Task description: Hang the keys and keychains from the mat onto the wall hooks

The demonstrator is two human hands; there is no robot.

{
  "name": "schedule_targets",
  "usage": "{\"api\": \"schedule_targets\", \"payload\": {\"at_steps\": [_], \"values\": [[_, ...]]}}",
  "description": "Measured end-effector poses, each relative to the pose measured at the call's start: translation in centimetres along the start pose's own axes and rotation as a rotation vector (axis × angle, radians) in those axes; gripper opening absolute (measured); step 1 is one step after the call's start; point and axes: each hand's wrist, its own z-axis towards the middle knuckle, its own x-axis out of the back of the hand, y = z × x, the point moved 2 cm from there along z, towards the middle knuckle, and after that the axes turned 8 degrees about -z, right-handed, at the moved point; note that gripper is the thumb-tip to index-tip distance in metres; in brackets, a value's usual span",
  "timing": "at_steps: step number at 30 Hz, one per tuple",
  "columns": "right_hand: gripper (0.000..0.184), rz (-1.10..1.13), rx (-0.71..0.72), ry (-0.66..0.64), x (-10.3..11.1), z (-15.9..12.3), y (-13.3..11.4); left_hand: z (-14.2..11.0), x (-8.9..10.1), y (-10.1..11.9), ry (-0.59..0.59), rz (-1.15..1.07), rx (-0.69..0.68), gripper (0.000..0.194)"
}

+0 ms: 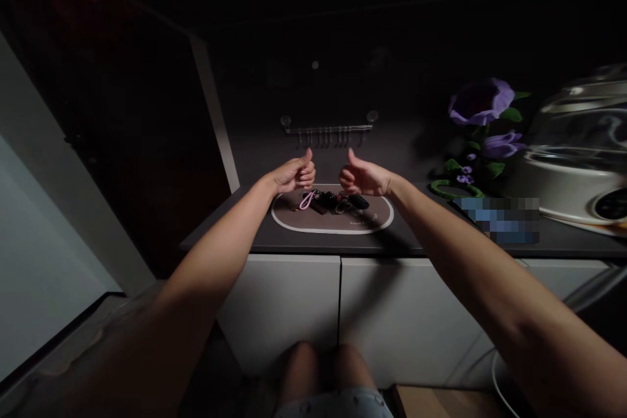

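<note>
Both my arms reach forward over a dark counter. My left hand [295, 174] is curled into a fist with the thumb sticking up, and nothing is in it. My right hand [361, 177] makes the same fist with raised thumb, also empty. Just below and between them lies a bunch of dark keys and fobs with a pink strap [330, 200], resting on an oval brown mat with a white rim [379, 219]. Neither hand touches the keys.
A metal rail with several hooks [327, 133] hangs on the dark wall behind. Purple artificial flowers [482, 119] and a white appliance with a clear lid [573, 157] stand at the right. White cabinet doors [343, 313] lie below the counter.
</note>
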Motion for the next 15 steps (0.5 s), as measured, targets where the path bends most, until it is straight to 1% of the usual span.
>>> {"api": "schedule_targets", "payload": {"at_steps": [2, 3, 6, 9, 12, 15], "values": [[0.063, 0.125, 0.009, 0.029, -0.1, 0.4, 1.3, 0.0, 0.2, -1.2, 0.042, -0.095, 0.014, 0.057], [0.063, 0.172, 0.007, 0.018, -0.2, 0.6, 2.2, 0.0, 0.3, -2.1, 0.047, -0.121, 0.035, 0.059], [0.064, 0.282, 0.002, -0.022, -0.6, 0.8, 5.1, 0.1, 0.6, -5.0, 0.04, -0.162, 0.102, 0.062], [0.064, 0.342, -0.004, -0.056, -1.0, 0.4, 7.2, -0.2, 0.9, -7.1, 0.059, -0.173, 0.142, 0.063], [0.065, 0.352, -0.016, -0.066, -1.0, 0.2, 7.9, -0.4, 1.0, -7.8, 0.055, -0.171, 0.187, 0.064], [0.066, 0.35, -0.009, -0.075, -0.8, 0.4, 7.4, -0.3, 1.2, -7.2, 0.005, -0.187, 0.18, 0.064]]}}
